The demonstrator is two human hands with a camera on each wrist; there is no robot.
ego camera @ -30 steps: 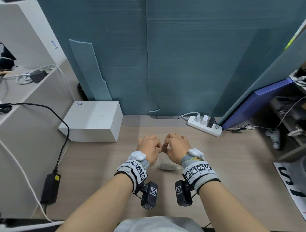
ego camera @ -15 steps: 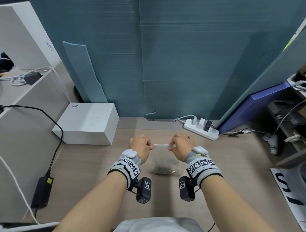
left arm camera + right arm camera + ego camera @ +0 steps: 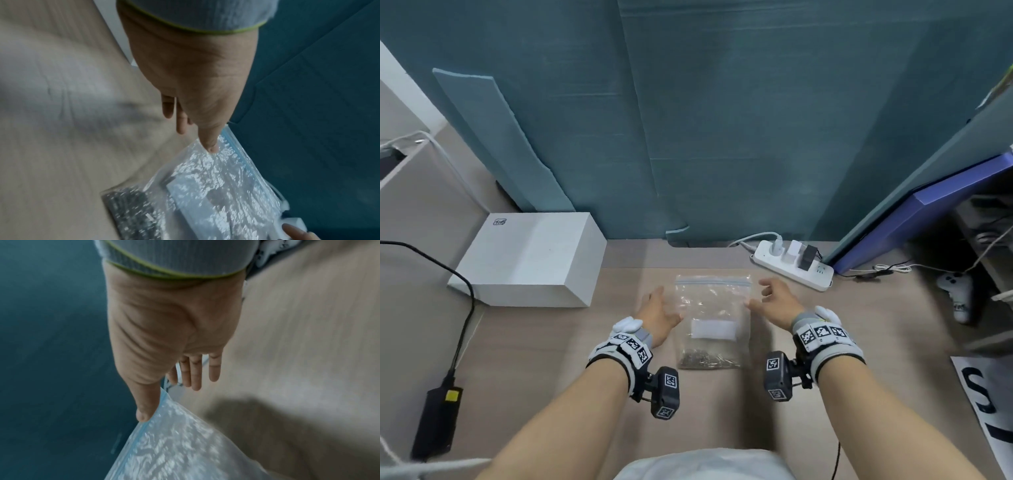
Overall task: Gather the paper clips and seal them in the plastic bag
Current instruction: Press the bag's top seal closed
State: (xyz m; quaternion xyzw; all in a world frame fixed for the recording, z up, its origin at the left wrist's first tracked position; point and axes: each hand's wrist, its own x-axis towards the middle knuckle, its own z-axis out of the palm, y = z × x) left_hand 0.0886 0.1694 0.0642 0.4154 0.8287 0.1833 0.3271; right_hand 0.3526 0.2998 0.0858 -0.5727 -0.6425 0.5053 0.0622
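A clear plastic zip bag (image 3: 712, 308) lies flat on the wooden table (image 3: 517, 342), its blue zip strip at the far end and a white label in the middle. A heap of metal paper clips (image 3: 707, 358) sits inside at its near end. My left hand (image 3: 657, 313) hovers open just left of the bag; in the left wrist view its thumb lies over the bag (image 3: 216, 186) near the paper clips (image 3: 131, 211). My right hand (image 3: 774, 303) is open at the bag's right edge, thumb beside the zip corner of the bag (image 3: 174, 443).
A white box (image 3: 530, 260) stands at the left. A white power strip (image 3: 794, 265) with plugs lies behind the right hand. A black power adapter (image 3: 436, 421) and cable run along the left edge. A teal partition (image 3: 722, 120) closes the back. A white controller (image 3: 959, 294) lies far right.
Both hands held the bag's top edge and drew apart along it. Now the bag lies flat on the table, and both hands have let go and spread open beside it.
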